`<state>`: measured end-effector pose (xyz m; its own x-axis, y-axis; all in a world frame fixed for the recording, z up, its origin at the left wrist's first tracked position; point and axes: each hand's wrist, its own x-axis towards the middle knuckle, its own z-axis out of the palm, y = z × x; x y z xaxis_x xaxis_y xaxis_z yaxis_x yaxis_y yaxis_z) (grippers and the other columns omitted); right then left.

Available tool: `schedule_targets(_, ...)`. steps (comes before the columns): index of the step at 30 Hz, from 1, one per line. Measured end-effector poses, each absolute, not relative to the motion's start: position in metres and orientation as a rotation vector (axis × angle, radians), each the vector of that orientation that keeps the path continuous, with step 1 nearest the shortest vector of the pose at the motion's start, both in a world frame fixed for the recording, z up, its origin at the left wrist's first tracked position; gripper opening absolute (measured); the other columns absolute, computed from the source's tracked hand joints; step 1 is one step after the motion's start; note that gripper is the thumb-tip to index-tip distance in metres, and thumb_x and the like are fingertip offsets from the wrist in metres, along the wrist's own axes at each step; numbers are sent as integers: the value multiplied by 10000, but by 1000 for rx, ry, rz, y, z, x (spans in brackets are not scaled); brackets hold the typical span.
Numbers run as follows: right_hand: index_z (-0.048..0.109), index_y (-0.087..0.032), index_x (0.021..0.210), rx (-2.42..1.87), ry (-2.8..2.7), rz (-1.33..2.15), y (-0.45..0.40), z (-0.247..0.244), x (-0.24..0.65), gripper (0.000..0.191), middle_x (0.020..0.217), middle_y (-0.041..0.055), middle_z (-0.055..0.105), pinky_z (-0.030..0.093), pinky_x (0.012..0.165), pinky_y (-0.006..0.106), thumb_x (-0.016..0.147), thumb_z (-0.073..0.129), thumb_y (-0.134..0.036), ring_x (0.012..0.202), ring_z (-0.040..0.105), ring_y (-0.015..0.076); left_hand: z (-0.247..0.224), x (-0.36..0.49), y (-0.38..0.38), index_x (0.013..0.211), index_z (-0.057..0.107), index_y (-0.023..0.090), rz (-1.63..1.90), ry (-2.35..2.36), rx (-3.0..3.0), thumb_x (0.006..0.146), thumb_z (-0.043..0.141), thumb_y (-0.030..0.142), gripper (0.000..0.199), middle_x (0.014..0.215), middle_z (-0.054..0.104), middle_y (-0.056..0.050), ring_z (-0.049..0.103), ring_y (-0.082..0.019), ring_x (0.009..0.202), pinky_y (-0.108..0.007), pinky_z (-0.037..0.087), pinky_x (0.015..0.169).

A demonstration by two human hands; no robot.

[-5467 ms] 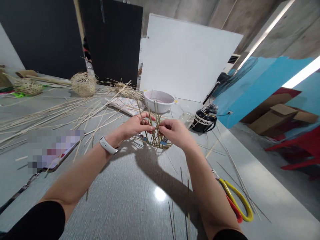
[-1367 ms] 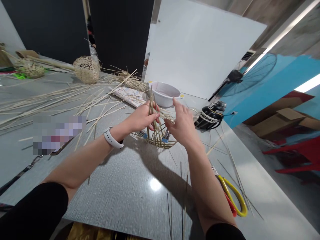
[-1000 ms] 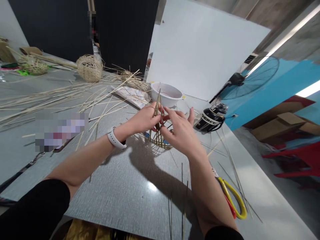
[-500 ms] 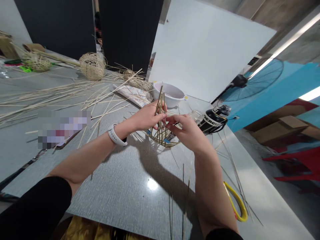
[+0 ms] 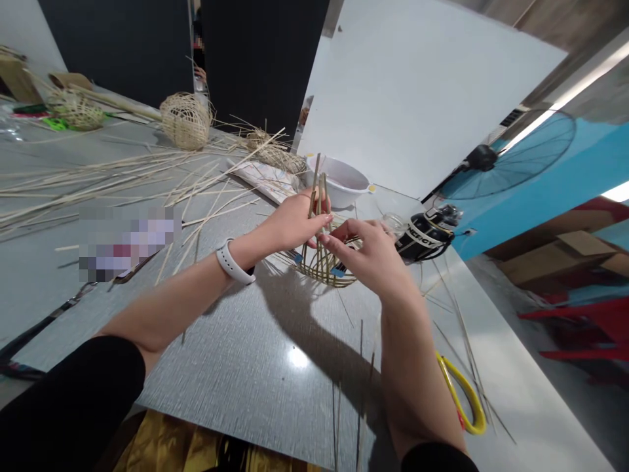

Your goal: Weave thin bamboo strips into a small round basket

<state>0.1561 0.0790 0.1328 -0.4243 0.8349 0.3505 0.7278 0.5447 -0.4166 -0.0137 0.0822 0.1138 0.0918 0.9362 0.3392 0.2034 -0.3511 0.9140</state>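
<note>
- Head view, looking down on an unfinished bamboo basket [image 5: 327,272] that sits on a grey metal sheet [image 5: 255,367] between the two hands, with its upright stakes [image 5: 320,193] rising above a woven base.
- The left hand [image 5: 295,223] wraps its fingers around the upright stakes, gripping them in a tight bunch. That grip appears to keep them from splaying and to steady the basket.
- The right hand [image 5: 366,255] has its fingers closed in towards the basket, their tips just beside the left hand. Whether they pinch a thin strand cannot be told at this size.
- A white plastic bowl [image 5: 339,178] stands just behind the basket, and a glass jar [image 5: 393,223] and a black bottle [image 5: 425,235] stand near the right hand, all off to the side and clear of the working space.
- Loose bamboo strips [image 5: 98,183] lie spread on the left, beyond a white watch band [image 5: 234,262] on the left wrist.
- Yellow-handled scissors [image 5: 464,410] lie at lower right, beside the right forearm.
- Compared with an earlier view, the right hand, then spread open, has closed in on the basket. The left hand has gathered the stakes more tightly, and the scene sits further right in the picture.
</note>
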Motion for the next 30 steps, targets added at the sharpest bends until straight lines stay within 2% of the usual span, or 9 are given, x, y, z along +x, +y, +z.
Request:
schedule_targets(2,685,-215,814,-1324,-2245,152,78,129,151,278,712,58,673,305,969,556,795,721,-490,957,563,311,113,-13,83,883,558,161,1358,1196,1723,841,632,169,85,832,618,-30,618,-138,689,-282,561,641)
schedule_targets(4,689,-215,843,-1367,-2259,131,78,126,149,320,716,56,671,278,971,563,781,733,-525,976,547,315,112,-14,84,872,570,166,1405,1243,1795,832,633,161,75,840,626,-31,620,-151,765,-283,556,708)
schedule_targets(8,681,-204,702,-1351,-2298,223,83,123,149,374,716,56,648,331,886,477,803,689,-564,898,541,275,111,-14,85,843,569,169,1455,1314,1851,825,628,144,67,851,637,-44,614,-171,836,-300,537,768)
schedule_targets(11,657,-188,670,-1264,-2260,554,91,120,152,400,659,24,599,377,731,370,791,690,-568,688,513,187,110,-12,85,853,556,167,1440,1334,1833,827,627,158,77,845,638,-36,599,-149,771,-295,516,746)
schedule_targets(13,651,-182,670,-1188,-2226,733,97,119,154,411,647,14,583,381,670,339,762,708,-578,636,494,163,110,-12,85,862,551,163,1438,1353,1842,821,650,201,113,866,641,-34,584,-134,742,-287,497,737)
schedule_targets(18,681,-185,717,-941,-2148,959,109,120,166,329,782,38,657,439,790,358,760,727,-507,803,582,199,117,-23,83,1021,616,141,1160,1176,1811,809,690,412,352,825,666,-30,597,-137,728,-265,464,676)
schedule_targets(20,678,-181,728,-930,-2101,963,111,124,173,314,809,41,665,439,804,356,763,728,-489,825,589,201,122,-30,82,1031,667,139,1001,1051,1873,813,685,403,343,860,693,-42,625,-149,780,-270,472,708)
schedule_targets(25,636,-174,727,-1012,-2115,838,108,135,183,333,737,18,608,397,692,307,780,701,-496,723,513,159,125,-44,86,1013,741,153,866,794,1957,797,698,284,256,945,748,-67,677,-171,885,-284,502,795)
schedule_targets(30,611,-178,712,-1029,-2096,884,105,137,181,271,669,-13,554,361,627,286,753,713,-425,649,454,130,120,-48,91,952,771,147,769,787,1896,772,737,297,236,842,757,-62,676,-148,741,-248,493,671)
